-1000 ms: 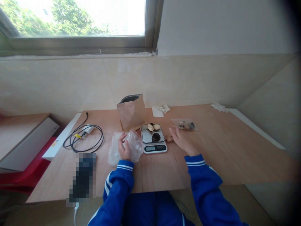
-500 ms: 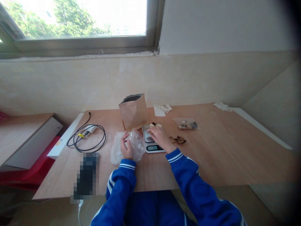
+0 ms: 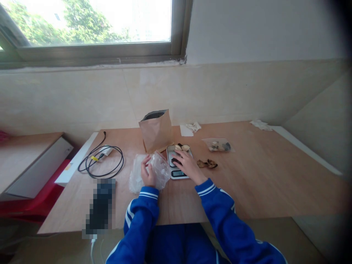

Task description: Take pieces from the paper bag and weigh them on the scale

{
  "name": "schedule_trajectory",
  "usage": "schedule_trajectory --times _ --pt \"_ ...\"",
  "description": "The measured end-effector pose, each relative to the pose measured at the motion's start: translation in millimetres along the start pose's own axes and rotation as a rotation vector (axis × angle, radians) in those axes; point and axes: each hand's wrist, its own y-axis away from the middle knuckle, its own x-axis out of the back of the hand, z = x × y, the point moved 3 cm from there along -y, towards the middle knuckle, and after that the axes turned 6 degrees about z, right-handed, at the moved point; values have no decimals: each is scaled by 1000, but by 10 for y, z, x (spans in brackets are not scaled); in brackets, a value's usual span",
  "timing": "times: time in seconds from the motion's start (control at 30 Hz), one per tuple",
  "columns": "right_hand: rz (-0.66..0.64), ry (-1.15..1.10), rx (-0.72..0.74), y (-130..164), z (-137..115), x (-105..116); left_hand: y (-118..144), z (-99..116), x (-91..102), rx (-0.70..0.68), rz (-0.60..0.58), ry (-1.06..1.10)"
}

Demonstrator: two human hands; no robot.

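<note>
The right hand [image 3: 187, 165] has swung in from the bare wood beside the scale and now sits over the small kitchen scale [image 3: 177, 161], fingers curled down onto a dark piece [image 3: 176, 161] on the steel platform; half a second back it was a touch further up the plate, so it has drawn toward the display, and it looks like it is closing on that dark piece, though whether the fingertips actually pinch it I cannot tell. Two pale, rounded pieces [image 3: 182, 147] stay at the far edge of the platform, untouched. The shrivelled brown bits [image 3: 207, 163] lie on the table just right of the scale, uncovered now that the hand has moved off them. The left hand [image 3: 147, 172] hasn't budged: it keeps a loose grip on the crinkled clear plastic bag [image 3: 150, 172], thin, glossy film bunched up just left of the scale. Behind stands an upright brown paper pouch [image 3: 156, 130], matte and creased, mouth open. A small clear packet [image 3: 218, 145] with dark and pale contents lies flat further right, and a black cable [image 3: 101, 161] coils loosely on the smooth plywood table [image 3: 261, 176].
</note>
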Motion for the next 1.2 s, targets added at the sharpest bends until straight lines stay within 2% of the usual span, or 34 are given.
schedule_trajectory --times 0.2,0.37,0.47,0.6,0.7,0.83,1.07,1.13,1.2 --pt "207 51 -170 312 10 146 10 12 -1 -1 3 -8" --pt "385 17 -313 739 99 177 15 75 8 -27 -21 -7" --pt "469 19 -368 1024 235 146 30 157 22 -102 -66 -38" --pt "557 18 -428 1240 376 128 58 280 -13 -263 -216 -149" --pt "574 27 -460 1246 367 143 62 316 -58 -319 -278 -263" --pt "542 19 -490 1193 282 179 54 299 -93 -310 -282 -328" --pt "561 -86 -525 1094 128 294 80 247 8 -261 -110 -223" --pt "549 -145 -515 994 17 309 112 272 44 -282 -65 -171" --pt "504 -239 -502 848 -131 300 149 325 56 -329 -69 -102"
